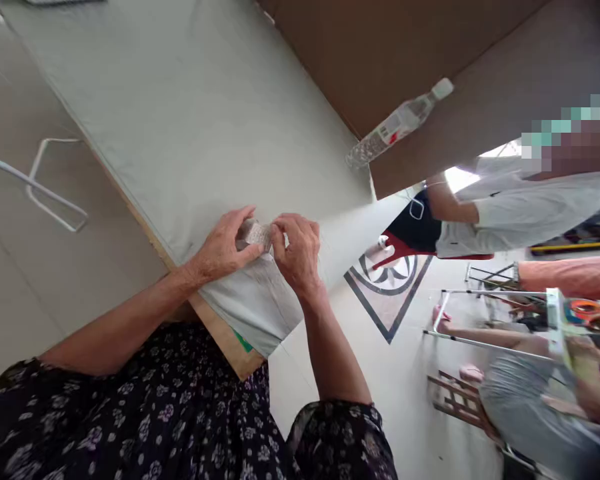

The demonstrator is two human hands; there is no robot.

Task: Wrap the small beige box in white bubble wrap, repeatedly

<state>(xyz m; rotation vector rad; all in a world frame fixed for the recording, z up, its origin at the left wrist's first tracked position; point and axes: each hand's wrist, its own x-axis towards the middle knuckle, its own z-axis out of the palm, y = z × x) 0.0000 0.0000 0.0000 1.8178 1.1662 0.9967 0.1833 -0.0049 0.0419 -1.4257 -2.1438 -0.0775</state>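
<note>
Between my two hands is a small pale grey piece with a woven-looking texture (pixel 256 233); its exact kind cannot be made out. My left hand (pixel 224 245) is closed around its left side, thumb below and fingers above. The right-hand end sits in a pinch of my right hand (pixel 298 248), thumb against curled fingers. Both hands rest low over the table covered in pale grey-green cloth (pixel 180 120), near its front corner. Thin light strands (pixel 275 287) appear to lie on the cloth just below the hands.
A clear plastic bottle (pixel 400 127) lies at the edge of a brown cardboard panel (pixel 350 53). To the right, a person in a white top (pixel 520 213) is on a red chair, and another sits lower down near a metal-framed stand (pixel 495 340). White bent tubing (pixel 55 193) stands left.
</note>
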